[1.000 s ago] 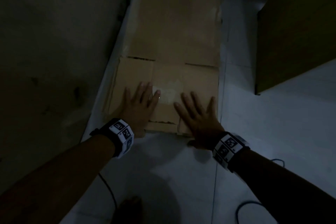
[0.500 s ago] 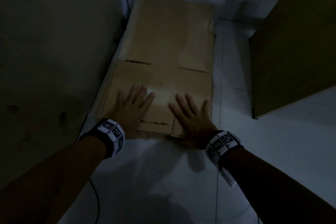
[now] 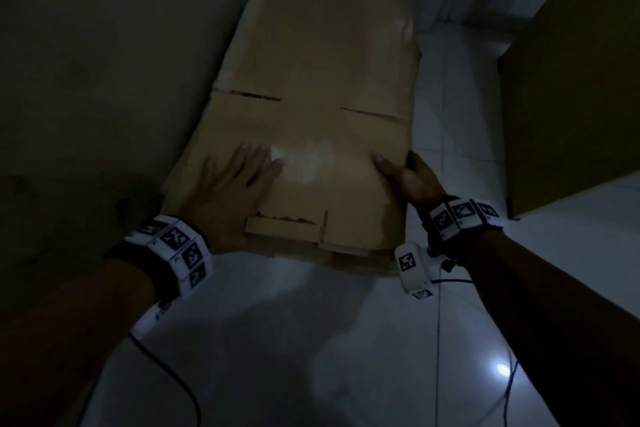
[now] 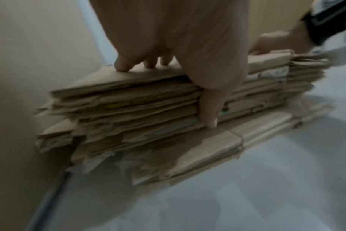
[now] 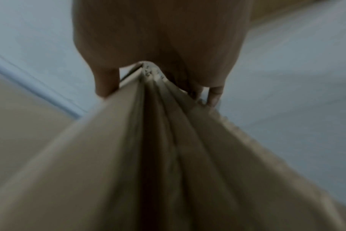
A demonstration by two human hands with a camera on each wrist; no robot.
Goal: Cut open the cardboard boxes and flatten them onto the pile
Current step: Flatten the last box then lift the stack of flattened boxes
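A pile of flattened brown cardboard (image 3: 311, 62) lies on the floor against the left wall. Its top sheet is a flattened box with flaps cut apart. My left hand (image 3: 239, 184) lies flat on the near left part of the top sheet, fingers straight. In the left wrist view the pile (image 4: 148, 117) shows as a thick stack, and my left thumb (image 4: 209, 109) hangs over its front edge. My right hand (image 3: 408, 177) grips the pile's right edge, thumb on top. In the right wrist view several sheets (image 5: 128, 156) sit between the thumb and fingers of my right hand (image 5: 158, 39).
A dim wall (image 3: 104, 80) runs along the left of the pile. A tall brown cabinet or box (image 3: 571, 97) stands at the right. White tiled floor (image 3: 311, 340) spreads in front, with thin cables (image 3: 173, 374) trailing from both wrists.
My right hand has left the top of the cardboard, moved to the pile's right edge and taken hold of it. My left hand stays flat on top. The view has come closer.
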